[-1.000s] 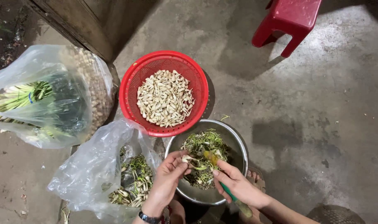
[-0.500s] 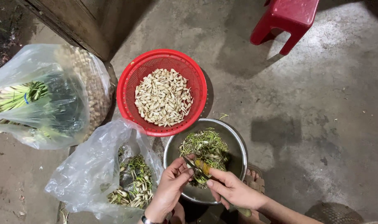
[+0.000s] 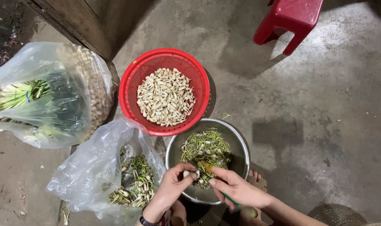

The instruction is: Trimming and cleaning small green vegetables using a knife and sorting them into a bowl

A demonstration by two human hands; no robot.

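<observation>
1. Head view, against half a second ago: both hands have drawn back from the middle of the steel bowl (image 3: 240,146) to its near rim, at lower centre of the frame.
2. The left hand (image 3: 170,190) has its fingers pinching a small pale bulb (image 3: 187,173); the right hand (image 3: 237,188) has its fingers closed round a knife with a green handle (image 3: 229,198), whose tip meets the bulb.
3. The bulb is whitish and stubby.
4. Above the bowl, a red basket (image 3: 134,79) holds peeled bulbs.

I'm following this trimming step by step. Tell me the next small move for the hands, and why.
Probably cut the tip off the small white bulb pinched in the left hand. The right hand has its knife at the bulb, over the metal bowl of green trimmings.
</observation>
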